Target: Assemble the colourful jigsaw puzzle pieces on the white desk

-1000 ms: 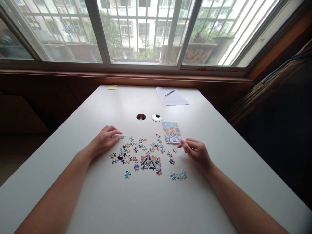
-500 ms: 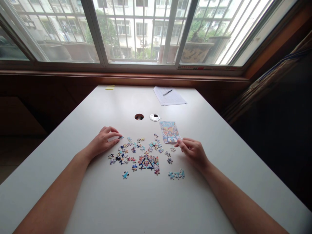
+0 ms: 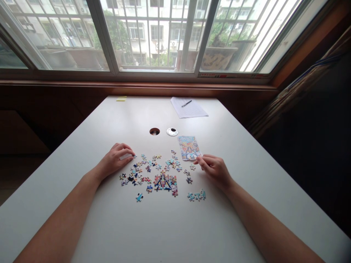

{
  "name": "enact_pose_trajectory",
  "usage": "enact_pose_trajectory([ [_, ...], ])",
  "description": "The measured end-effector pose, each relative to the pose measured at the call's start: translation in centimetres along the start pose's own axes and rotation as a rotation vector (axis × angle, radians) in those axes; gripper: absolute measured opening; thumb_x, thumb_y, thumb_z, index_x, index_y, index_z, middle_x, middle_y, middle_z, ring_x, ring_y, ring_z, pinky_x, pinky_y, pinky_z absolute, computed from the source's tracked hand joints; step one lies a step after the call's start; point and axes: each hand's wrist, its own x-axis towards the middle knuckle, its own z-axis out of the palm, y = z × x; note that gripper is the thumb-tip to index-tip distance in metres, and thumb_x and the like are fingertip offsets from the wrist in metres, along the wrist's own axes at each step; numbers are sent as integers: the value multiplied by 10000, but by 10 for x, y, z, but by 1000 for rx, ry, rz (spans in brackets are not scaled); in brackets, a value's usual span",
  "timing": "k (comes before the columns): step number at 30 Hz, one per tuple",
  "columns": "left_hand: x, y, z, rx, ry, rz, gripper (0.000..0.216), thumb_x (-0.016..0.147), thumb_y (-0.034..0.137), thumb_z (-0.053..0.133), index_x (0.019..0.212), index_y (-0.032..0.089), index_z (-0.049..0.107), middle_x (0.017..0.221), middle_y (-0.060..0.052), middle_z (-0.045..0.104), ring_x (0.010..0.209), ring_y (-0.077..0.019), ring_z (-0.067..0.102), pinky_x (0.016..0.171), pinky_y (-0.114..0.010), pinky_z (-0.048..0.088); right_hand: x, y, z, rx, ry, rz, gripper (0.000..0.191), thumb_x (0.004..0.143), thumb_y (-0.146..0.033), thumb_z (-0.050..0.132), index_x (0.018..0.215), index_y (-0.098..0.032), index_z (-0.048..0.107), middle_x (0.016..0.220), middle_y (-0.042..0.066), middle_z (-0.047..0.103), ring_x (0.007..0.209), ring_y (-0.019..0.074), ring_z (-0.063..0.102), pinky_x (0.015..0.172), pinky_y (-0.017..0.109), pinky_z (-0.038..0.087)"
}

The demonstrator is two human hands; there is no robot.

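My left hand (image 3: 117,157) rests at the left edge of the loose jigsaw pieces (image 3: 135,171), thumb and forefinger closed around a small puzzle piece (image 3: 135,156) that is partly hidden. My right hand (image 3: 214,168) has its fingers curled, with the thumb at the lower right corner of a colourful picture sheet (image 3: 188,147); the grip there is partly hidden. Between the hands lies a joined part of the puzzle (image 3: 165,182), in orange, red and dark blue. A joined light-blue strip (image 3: 196,195) is at its lower right, and a blue piece (image 3: 139,197) at its lower left.
White table (image 3: 170,230) under everything. Farther back are a round hole (image 3: 154,131), a metal ring cover (image 3: 172,132), paper sheets (image 3: 192,110) with a pen (image 3: 187,103), and a yellow sticky note (image 3: 121,98). A barred window (image 3: 153,36) stands beyond the table.
The whole view has shifted slightly, so things sit a little farther left. Both hands stay nearly in place, the right one moving very slightly left.
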Motion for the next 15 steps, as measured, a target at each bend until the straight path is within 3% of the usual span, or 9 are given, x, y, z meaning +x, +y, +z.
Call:
enact_pose_trajectory([
  [10,0,1,-1,-30,5,-5,149,963,364,619,990,274,735,1067,-49,665,1014,-219,570,945,-388,469,2,10,-1,-34,-109,24,344,995,-406,521,846,-208,760,799,46,718,718,189,641,695,301,488],
  [15,0,0,-2,-35,-3,-11,149,968,359,614,989,269,731,1070,-49,665,1020,-217,565,945,-386,467,5,9,-7,-14,-220,75,236,954,-380,587,941,-236,775,961,49,743,859,202,677,795,310,507],
])
